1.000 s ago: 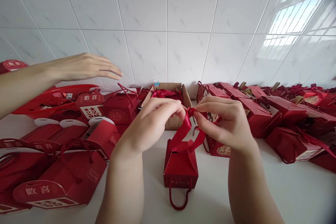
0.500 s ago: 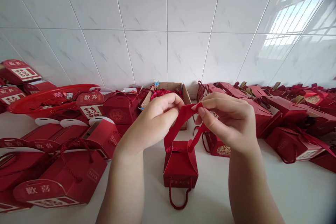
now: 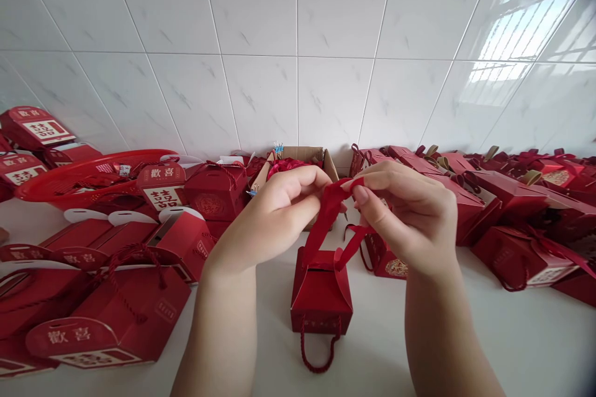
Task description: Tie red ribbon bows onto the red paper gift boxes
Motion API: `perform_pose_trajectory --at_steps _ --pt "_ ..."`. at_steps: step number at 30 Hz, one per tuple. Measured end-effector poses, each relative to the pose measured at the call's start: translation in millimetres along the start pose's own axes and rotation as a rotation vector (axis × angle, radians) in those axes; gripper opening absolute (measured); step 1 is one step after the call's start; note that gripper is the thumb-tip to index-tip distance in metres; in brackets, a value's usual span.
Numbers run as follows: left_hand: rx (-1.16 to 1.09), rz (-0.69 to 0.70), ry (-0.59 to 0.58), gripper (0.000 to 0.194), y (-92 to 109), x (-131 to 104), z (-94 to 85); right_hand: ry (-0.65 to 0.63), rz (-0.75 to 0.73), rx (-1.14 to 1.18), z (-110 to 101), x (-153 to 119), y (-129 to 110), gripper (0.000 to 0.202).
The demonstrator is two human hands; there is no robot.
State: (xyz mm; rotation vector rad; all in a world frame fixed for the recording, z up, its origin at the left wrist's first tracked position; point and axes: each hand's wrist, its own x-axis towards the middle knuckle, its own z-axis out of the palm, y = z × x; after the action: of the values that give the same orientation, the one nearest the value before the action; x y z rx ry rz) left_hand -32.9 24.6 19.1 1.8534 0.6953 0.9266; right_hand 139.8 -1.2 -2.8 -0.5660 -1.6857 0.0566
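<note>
A small red gift box with a twisted cord handle at its front stands upright on the white table. From slots at its top a red ribbon rises to both hands. My left hand is closed on the ribbon, its fingertips partly hidden behind the band. Thumb and forefinger of my right hand pinch the ribbon a little further right. Both hands are above and behind the box, off its surface.
Several red boxes crowd the left, with a red plastic basket behind them. An open cardboard box holding red material stands at the tiled wall. More red boxes fill the right, and one lies just behind my right wrist.
The ribbon between my hands has bunched and twisted, and its left strand leans further right. My left fingers have shifted slightly right. The box stays in place.
</note>
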Motion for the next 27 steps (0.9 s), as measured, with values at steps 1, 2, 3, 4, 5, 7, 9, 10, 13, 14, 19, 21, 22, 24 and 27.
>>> perform_pose_trajectory --at_steps 1,2,3,4,5,7,9,10,13,14,19,21,22,24,27 --pt "-0.018 0.008 -0.007 0.011 0.8 0.2 -0.1 -0.001 0.004 -0.01 0.2 0.0 0.0 0.013" --pt "-0.042 0.015 -0.018 0.011 1.4 0.5 -0.3 -0.001 0.012 -0.02 0.4 0.0 0.1 0.013" --pt "-0.075 0.019 -0.033 0.012 1.7 0.9 -0.4 0.002 0.022 -0.027 0.6 -0.1 0.3 0.013" --pt "-0.114 0.018 -0.048 0.013 1.7 1.5 -0.5 0.005 0.032 -0.031 0.7 -0.3 0.7 0.013" --pt "-0.153 0.013 -0.061 0.014 1.4 2.2 -0.7 0.007 0.041 -0.032 0.7 -0.6 1.2 0.012" --pt "-0.213 -0.012 -0.061 0.014 0.1 3.9 -1.0 0.018 0.05 -0.029 0.6 -1.2 2.5 0.012" --pt "-0.242 -0.029 -0.044 0.014 -1.0 5.6 -1.4 0.029 0.052 -0.029 0.2 -1.7 3.7 0.011" --pt "-0.244 -0.029 -0.036 0.017 -1.2 6.1 -1.6 0.034 0.054 -0.03 -0.1 -1.8 4.1 0.011" --pt "-0.182 0.002 -0.035 0.026 -0.9 6.3 -2.5 0.034 0.072 -0.02 -1.0 -1.5 4.5 0.009" --pt "-0.143 0.009 -0.042 0.026 -0.6 5.9 -2.9 0.03 0.077 -0.005 -1.3 -1.2 4.3 0.01" --pt "-0.021 -0.021 -0.057 0.019 -0.7 5.0 -4.3 0.002 0.086 0.081 -3.5 -1.0 4.3 0.013" --pt "-0.031 -0.033 -0.038 0.023 -1.3 5.7 -4.2 -0.021 0.088 0.103 -4.4 -1.4 5.2 0.012" --pt "-0.037 -0.034 -0.027 0.025 -1.4 6.2 -4.1 -0.035 0.087 0.111 -4.8 -1.5 5.8 0.012" --pt "-0.032 -0.026 -0.012 0.029 -1.6 7.5 -3.6 -0.064 0.062 0.111 -5.5 -1.3 6.9 0.012" --pt "-0.033 -0.005 0.028 0.031 -1.6 9.0 -2.6 -0.113 -0.034 0.074 -6.4 -0.1 8.1 0.013"
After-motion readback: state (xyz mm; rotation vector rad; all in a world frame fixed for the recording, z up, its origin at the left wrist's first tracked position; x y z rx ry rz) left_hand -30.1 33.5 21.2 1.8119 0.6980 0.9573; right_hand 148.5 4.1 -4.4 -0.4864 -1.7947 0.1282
